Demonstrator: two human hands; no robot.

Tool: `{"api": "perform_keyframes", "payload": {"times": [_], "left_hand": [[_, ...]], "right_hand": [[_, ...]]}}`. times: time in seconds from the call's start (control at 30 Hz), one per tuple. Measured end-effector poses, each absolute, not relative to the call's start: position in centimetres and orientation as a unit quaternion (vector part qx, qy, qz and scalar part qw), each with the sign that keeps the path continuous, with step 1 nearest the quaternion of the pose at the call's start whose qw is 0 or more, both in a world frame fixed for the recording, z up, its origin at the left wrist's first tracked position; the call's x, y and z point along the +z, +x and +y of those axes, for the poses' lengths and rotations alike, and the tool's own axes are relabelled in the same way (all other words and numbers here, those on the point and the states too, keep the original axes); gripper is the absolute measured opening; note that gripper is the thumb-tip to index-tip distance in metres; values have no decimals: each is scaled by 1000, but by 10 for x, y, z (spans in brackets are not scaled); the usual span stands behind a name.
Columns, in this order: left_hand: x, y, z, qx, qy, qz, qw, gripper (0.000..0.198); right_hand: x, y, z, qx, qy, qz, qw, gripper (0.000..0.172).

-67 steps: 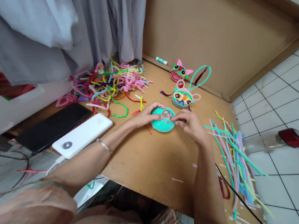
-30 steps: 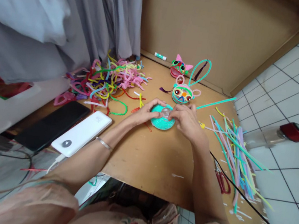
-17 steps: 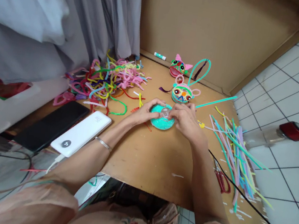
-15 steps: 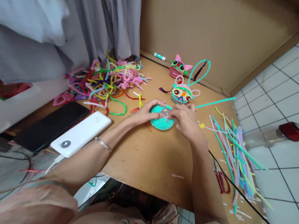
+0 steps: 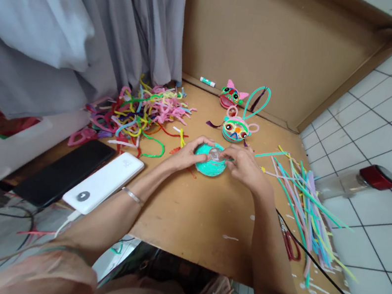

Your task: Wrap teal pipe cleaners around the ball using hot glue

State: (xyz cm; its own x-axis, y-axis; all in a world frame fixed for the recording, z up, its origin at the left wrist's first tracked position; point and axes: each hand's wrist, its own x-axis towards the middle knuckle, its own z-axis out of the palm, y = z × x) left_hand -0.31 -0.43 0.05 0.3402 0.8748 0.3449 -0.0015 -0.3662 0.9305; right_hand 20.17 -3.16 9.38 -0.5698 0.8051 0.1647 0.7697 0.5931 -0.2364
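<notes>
A round turquoise piece [image 5: 209, 169], coiled from pipe cleaner around a clear middle, is held just above or on the table between my hands. My left hand [image 5: 187, 155] grips its left side, with the thumb across the front near the clear centre. At its right edge, my right hand [image 5: 244, 166] pinches with thumb and fingertips. A turquoise pipe cleaner [image 5: 272, 154] sticks out to the right behind that hand; its inner end is hidden. Just beyond stands a turquoise animal head [image 5: 235, 129] with pink ring ears, and behind it a red and green one [image 5: 231, 94] with pink pointed ears.
Tangled pipe cleaners [image 5: 149, 109] lie at left, straight ones [image 5: 305, 210] at right beside red-handled scissors [image 5: 291, 243]. A white power bank [image 5: 105, 182] and black phone [image 5: 64, 172] are near my left arm. A glue stick [image 5: 207, 82] lies at the back; a black cable crosses the right.
The turquoise pipe cleaner's free end has drawn in toward my right hand and dropped lower. My right fingers have shifted slightly along the round piece's edge; the whole view has tilted a little.
</notes>
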Motion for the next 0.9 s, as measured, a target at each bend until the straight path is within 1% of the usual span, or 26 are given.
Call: {"api": "perform_keyframes", "payload": {"times": [0.2, 0.33, 0.43, 0.53, 0.67, 0.73, 0.9], "left_hand": [[-2, -3, -5, 479, 694, 326, 427, 44], [-1, -4, -6, 479, 724, 316, 383, 43], [2, -5, -8, 471, 743, 314, 357, 46], [4, -4, -10, 448, 763, 321, 339, 59], [2, 0, -11, 431, 781, 333, 306, 88], [0, 3, -12, 434, 782, 339, 293, 93], [-3, 10, -15, 450, 771, 356, 275, 82]], "right_hand": [[96, 202, -34, 73, -437, -885, 143, 29], [100, 202, -35, 69, -450, -881, 127, 30], [102, 203, -35, 71, -451, -880, 130, 31], [103, 204, -36, 73, -451, -879, 137, 31], [104, 207, -37, 83, -449, -878, 145, 32], [105, 209, -38, 99, -443, -877, 156, 34], [106, 211, -38, 122, -439, -870, 191, 27]]}}
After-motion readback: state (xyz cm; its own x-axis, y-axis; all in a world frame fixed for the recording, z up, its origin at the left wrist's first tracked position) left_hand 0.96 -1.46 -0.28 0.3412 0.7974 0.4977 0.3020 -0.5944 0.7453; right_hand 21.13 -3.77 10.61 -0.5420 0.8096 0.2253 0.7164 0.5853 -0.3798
